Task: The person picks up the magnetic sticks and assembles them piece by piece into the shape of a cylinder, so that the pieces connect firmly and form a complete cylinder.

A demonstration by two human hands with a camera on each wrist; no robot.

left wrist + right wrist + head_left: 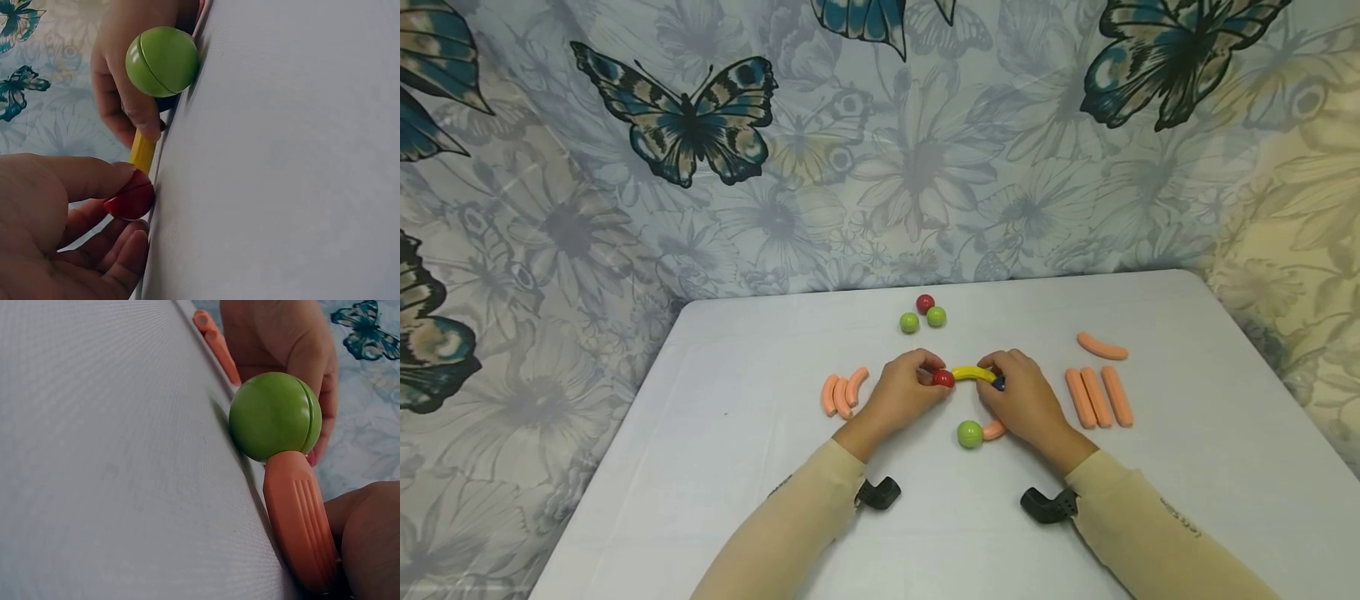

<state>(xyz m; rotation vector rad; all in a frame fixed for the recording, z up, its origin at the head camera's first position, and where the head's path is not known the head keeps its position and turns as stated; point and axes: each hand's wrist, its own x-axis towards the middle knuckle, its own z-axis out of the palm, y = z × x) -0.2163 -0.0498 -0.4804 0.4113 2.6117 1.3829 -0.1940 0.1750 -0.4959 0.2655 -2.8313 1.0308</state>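
Note:
My left hand point(910, 387) pinches a small red ball point(132, 197) between thumb and fingers. A yellow curved stick point(973, 372) joins that ball on its right. The right hand point(1026, 396) grips the stick's other end, where a dark blue ball point(999, 383) shows partly behind the fingers. On the table just in front of the right hand, a green ball point(970, 434) with a groove meets the end of an orange curved stick point(300, 519). This stick's far end is partly hidden by the right hand in the head view.
Several short orange curved sticks point(843, 395) lie left of the hands. Two green balls and a red ball point(925, 304) sit at the back. Straight orange sticks point(1097, 397) and one curved stick point(1102, 347) lie to the right on the white table point(700, 467). Butterfly-patterned cloth point(880, 183) hangs behind.

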